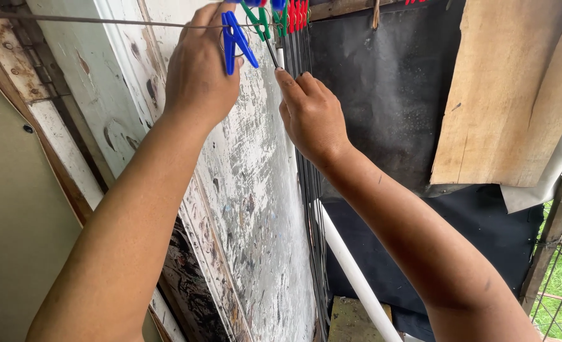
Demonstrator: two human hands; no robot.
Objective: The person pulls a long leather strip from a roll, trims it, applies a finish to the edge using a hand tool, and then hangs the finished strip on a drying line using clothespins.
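Your left hand point(199, 76) is raised to the wire line point(104, 21) at about 11 o'clock in the view, fingers curled up at the wire beside the blue clothes peg point(235, 41). The peg hangs off the wire at the hand's 2 o'clock; your thumb sits just beside it, but whether you are pinching it or only steadying the wire cannot be told from here.

Your right hand point(312, 114) is near centre, fingers bunched and pinching a thin dark rod point(272, 56) that slants up toward 11 o'clock to the green peg point(259, 22). Red pegs point(298, 14) crowd the wire at 12 o'clock, next to a bundle of dark rods point(309, 190) hanging straight down against the peeling white board point(256, 202). A white pipe point(357, 278) leans across at 5 o'clock.

The risk, as it looks: the pegs are packed close, so a tug on the blue one could nudge the green one and free the rod you hold. The wire appears slack, and pulling down with your left hand could shake the hanging bundle loose.
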